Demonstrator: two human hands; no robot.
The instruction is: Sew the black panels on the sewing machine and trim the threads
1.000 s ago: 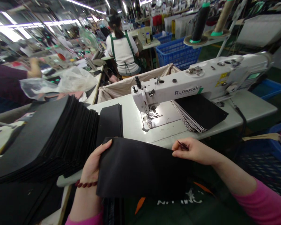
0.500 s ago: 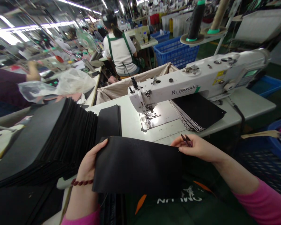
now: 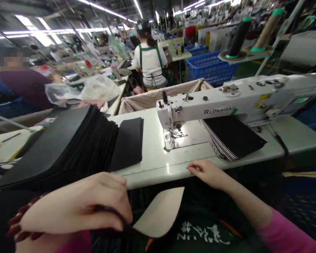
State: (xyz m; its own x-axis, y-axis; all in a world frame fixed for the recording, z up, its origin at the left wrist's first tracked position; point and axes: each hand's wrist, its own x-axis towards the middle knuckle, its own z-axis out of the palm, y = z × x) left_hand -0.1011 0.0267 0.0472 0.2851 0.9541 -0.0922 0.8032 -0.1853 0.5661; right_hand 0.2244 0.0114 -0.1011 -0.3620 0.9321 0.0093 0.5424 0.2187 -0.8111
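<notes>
My left hand (image 3: 102, 202), with a dark red bead bracelet at the wrist, is closed on a black panel low in front of me. The panel is curled, so its beige underside (image 3: 160, 214) shows; the rest is hidden by the hand or lost against the dark apron. My right hand (image 3: 209, 174) is at the table's front edge, apart from the panel, fingers curled together; what they hold, if anything, is hidden. Beyond stands a white sewing machine (image 3: 218, 105). Black panels (image 3: 231, 137) with pale edges are piled under its arm.
A tall stack of black sheets (image 3: 60, 137) stands at the left, beside a smaller black pile (image 3: 129, 140). Thread cones (image 3: 239, 37) stand behind the machine. Blue baskets (image 3: 212, 68), a cloth-lined bin (image 3: 147, 100) and co-workers (image 3: 150, 65) are beyond the table (image 3: 150, 168).
My left hand has turned over and moved down with the panel, whose beige side now shows. My right hand has let go of the panel's edge; the pointed snips in it no longer show.
</notes>
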